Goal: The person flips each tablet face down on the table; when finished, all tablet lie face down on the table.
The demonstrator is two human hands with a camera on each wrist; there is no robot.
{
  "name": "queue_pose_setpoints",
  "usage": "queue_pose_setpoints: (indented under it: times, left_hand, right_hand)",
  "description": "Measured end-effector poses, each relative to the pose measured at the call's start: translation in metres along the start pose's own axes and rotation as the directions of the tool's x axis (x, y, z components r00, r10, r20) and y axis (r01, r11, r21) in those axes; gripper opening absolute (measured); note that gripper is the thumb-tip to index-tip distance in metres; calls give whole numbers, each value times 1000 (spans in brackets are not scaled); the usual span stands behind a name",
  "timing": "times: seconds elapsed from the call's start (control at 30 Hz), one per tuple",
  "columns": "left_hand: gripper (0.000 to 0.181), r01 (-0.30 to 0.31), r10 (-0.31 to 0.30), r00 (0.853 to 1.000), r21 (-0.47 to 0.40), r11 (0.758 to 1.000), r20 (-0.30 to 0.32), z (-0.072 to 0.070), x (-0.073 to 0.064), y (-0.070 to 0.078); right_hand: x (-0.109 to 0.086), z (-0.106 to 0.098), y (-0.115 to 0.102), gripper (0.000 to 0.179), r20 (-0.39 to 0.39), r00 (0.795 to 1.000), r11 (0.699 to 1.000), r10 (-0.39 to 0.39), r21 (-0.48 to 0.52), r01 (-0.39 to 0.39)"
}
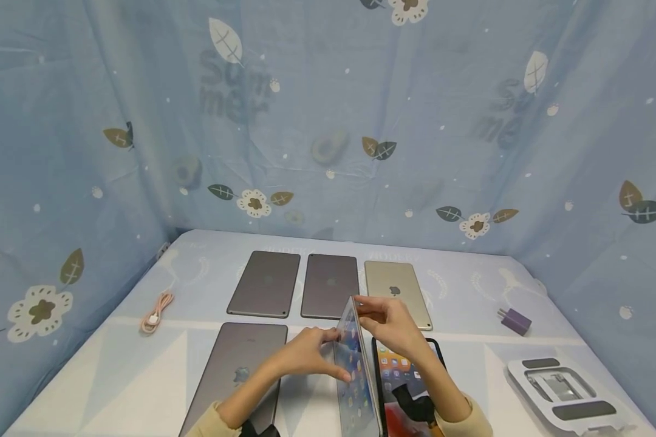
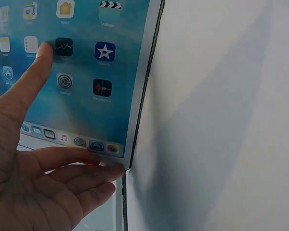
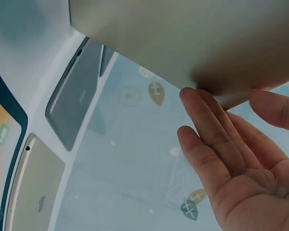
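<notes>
A tablet with a lit home screen and white border stands on edge, tilted, its screen facing left. My left hand holds it from the screen side; in the left wrist view the thumb lies on the screen and the fingertips meet the corner. My right hand grips the upper far corner, its fingertips at the gold back in the right wrist view. Below the right forearm lies a black-framed tablet, screen lit. Close to the left hand is a large grey tablet, back up.
Two dark grey tablets and a gold tablet lie face down in a back row. A coiled pink cable is at left. On the right are a purple charger plug and a white folding stand. Patterned curtains surround the table.
</notes>
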State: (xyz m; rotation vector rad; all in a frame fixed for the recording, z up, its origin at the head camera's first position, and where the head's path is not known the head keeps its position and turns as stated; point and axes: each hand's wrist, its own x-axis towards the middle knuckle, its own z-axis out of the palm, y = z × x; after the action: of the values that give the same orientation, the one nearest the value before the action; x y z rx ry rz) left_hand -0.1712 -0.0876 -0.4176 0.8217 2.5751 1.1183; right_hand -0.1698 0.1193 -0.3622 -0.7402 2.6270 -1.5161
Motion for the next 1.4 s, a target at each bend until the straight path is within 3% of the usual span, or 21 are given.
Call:
queue_pose_setpoints:
  times: [0.13, 0.3, 0.47, 0.67, 0.87, 1.07, 1.27, 1.4]
  left_hand:
    - [77, -32, 33, 999, -103, 994, 12, -7, -3, -1]
    - [77, -60, 64, 998, -300, 952, 3, -23, -7, 3]
    - [81, -66, 72, 997, -368, 927, 2, -32, -9, 5]
    - [83, -82, 84, 996, -360, 929, -9, -45, -16, 10]
    - [90, -94, 89, 996, -317, 944, -29, -58, -24, 12]
    - [103, -80, 84, 996, -333, 940, 0, -68, -28, 10]
    - [106, -40, 59, 997, -301, 953, 55, -77, -34, 4]
    - [106, -35, 60, 995, -291, 956, 77, -81, -35, 0]
  right_hand:
    - [3, 4, 4, 37, 65, 998, 997, -26, 69, 22]
    - [4, 9, 5, 45, 143, 990, 990, 7, 140, -27]
    - [4, 14, 8, 50, 168, 985, 984, 36, 168, -64]
    - [7, 21, 12, 52, 239, 970, 987, 36, 142, -72]
    - [10, 27, 19, 56, 354, 935, 991, 11, 121, -58]
    - [9, 33, 26, 59, 433, 901, 995, 33, 73, -71]
    - [9, 40, 30, 59, 464, 885, 999, 42, -5, -45]
    - [7, 41, 30, 64, 439, 895, 997, 73, -61, -51]
